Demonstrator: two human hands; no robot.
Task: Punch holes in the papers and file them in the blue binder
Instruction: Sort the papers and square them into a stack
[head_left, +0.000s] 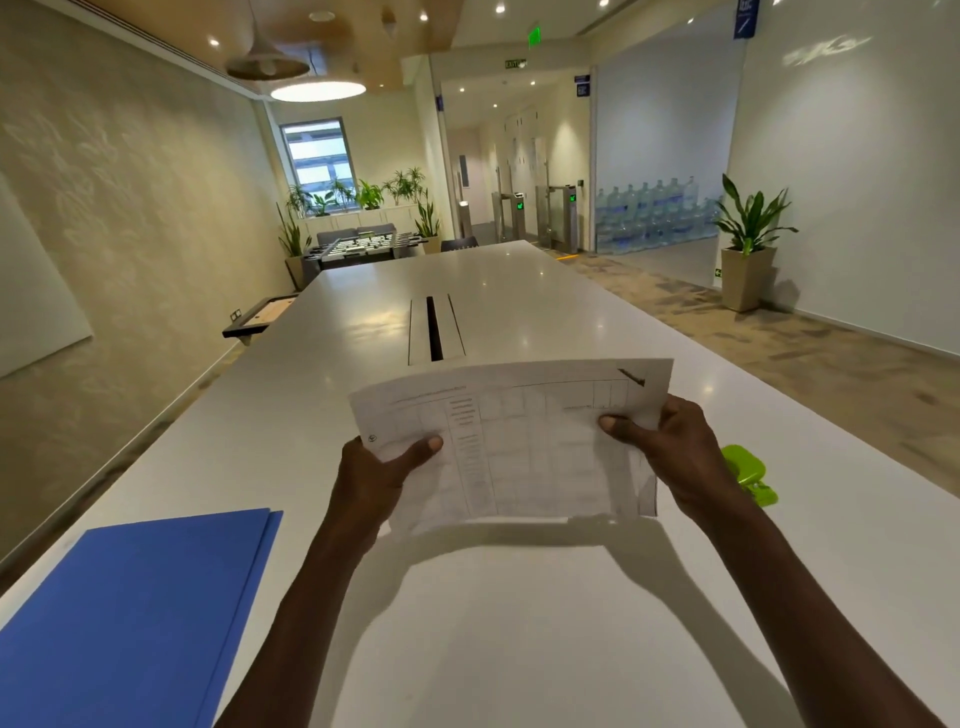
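Observation:
I hold a sheaf of printed papers (519, 447) with table grids above the white table, tilted up toward me. My left hand (379, 478) grips the left edge with the thumb on top. My right hand (675, 457) grips the right edge, thumb on the page. The blue binder (130, 613) lies closed on the table at the lower left, apart from the papers. A lime-green hole punch (748, 473) sits on the table to the right, partly hidden behind my right wrist.
The long white table (519, 649) stretches away, with a cable slot (434, 330) in its middle beyond the papers. A wall runs along the left. Carpeted floor and a potted plant (748, 244) lie to the right.

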